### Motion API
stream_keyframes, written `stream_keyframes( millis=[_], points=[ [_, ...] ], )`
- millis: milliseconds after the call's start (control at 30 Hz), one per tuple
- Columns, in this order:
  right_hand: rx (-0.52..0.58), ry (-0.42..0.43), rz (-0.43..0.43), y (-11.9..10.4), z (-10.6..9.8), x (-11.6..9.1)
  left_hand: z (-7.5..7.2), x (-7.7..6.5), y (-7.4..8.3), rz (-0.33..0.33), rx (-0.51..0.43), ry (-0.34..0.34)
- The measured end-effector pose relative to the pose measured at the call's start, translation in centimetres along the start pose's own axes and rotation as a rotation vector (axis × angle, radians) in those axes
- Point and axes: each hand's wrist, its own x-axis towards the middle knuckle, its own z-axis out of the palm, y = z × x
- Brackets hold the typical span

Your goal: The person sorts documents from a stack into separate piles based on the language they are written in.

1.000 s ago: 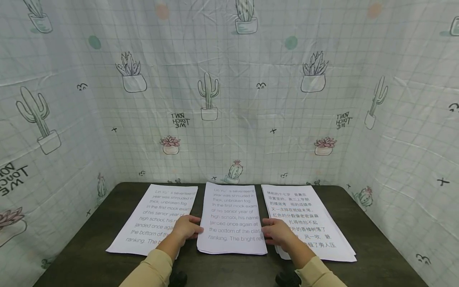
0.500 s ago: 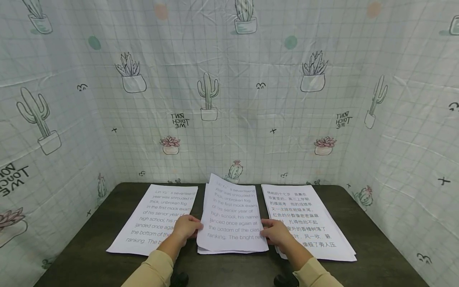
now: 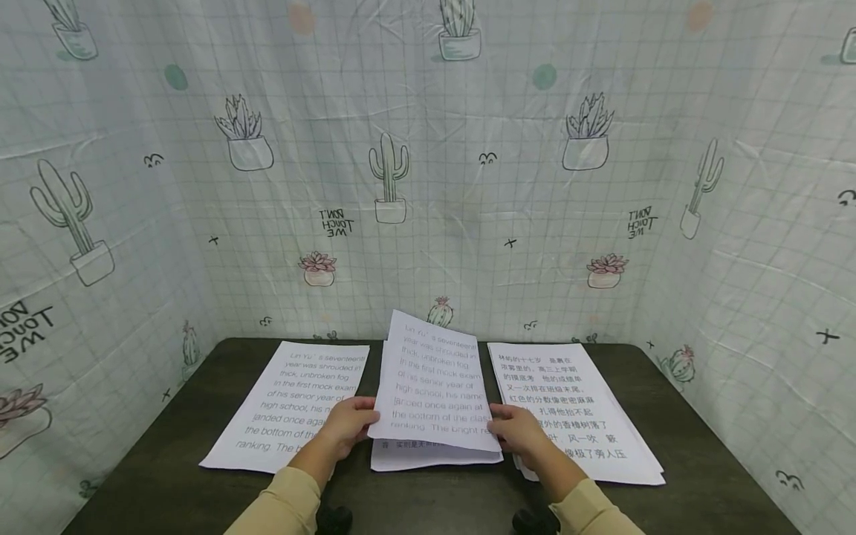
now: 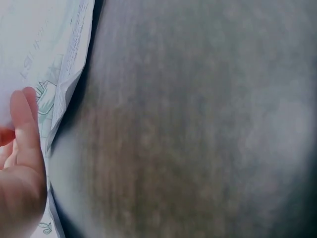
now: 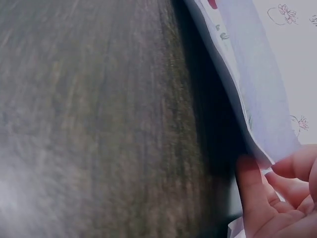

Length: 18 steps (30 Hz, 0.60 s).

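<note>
A printed English sheet (image 3: 431, 383) is raised and tilted above the middle paper stack (image 3: 435, 458), whose lower strip shows Chinese characters. My left hand (image 3: 346, 426) pinches the sheet's left edge; in the left wrist view its thumb and fingers close at the paper. On the opposite edge, my right hand (image 3: 520, 431) pinches the sheet between thumb and fingers, seen also in the right wrist view, where the raised paper (image 5: 262, 84) curves up from the fingertips. Whether more than one sheet is lifted I cannot tell.
On the left lies a stack of English pages (image 3: 294, 394), partly behind my left forearm. A stack of Chinese pages (image 3: 568, 401), slightly uneven, lies on the right. All rest on a dark wooden table (image 3: 428, 505) enclosed by cactus-print cloth (image 3: 428, 186).
The top English sheet has come up off the middle stack, its upper edge rising, and the Chinese page beneath has come into view. Both hands stay near the same place at its sides.
</note>
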Motion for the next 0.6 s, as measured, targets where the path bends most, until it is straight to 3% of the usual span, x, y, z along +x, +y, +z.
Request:
stream_keyframes(
  millis=[400, 600],
  points=[
    [0.005, 0.055, -0.039, -0.9, -0.7, 0.1, 0.1, 0.0, 0.3, 0.026, -0.092, -0.014],
    [0.087, 0.055, -0.036, -1.2, -0.6, 0.1, -0.1, -0.2, 0.5, 0.051, -0.117, -0.016]
  ],
)
